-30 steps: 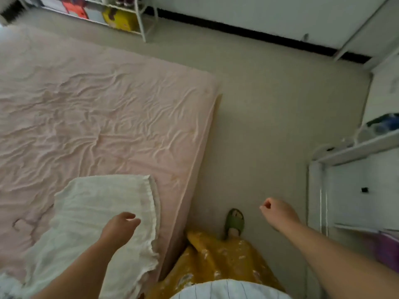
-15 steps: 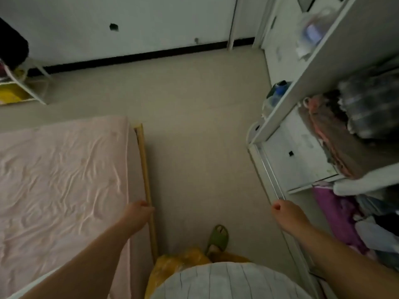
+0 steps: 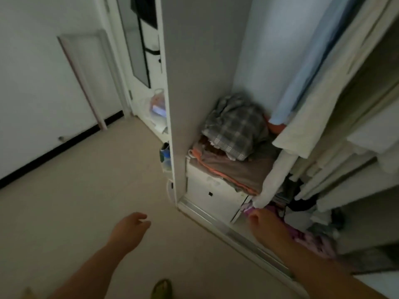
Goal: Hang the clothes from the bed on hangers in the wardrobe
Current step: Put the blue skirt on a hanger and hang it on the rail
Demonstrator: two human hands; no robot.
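The open wardrobe (image 3: 194, 87) fills the right half of the head view. Pale garments (image 3: 323, 100) hang inside it, white and light blue, reaching down to the right. My left hand (image 3: 131, 225) hangs over the bare floor with loosely curled fingers and holds nothing. My right hand (image 3: 259, 219) is low in front of the wardrobe's sliding rail (image 3: 218, 223), fingers loosely curled, empty. The bed and its clothes are out of view. No hanger is plainly visible.
A white drawer unit (image 3: 211, 195) stands inside the wardrobe with folded clothes and a grey plaid bundle (image 3: 235, 128) on top. Purple and dark items (image 3: 313, 240) lie on the wardrobe floor. A side shelf (image 3: 164, 130) holds bottles and bags. Beige floor (image 3: 75, 201) lies at the left.
The view has swung right, away from the bed and its white garment, to face the open wardrobe. Both hands stay empty and have come along in front of me.
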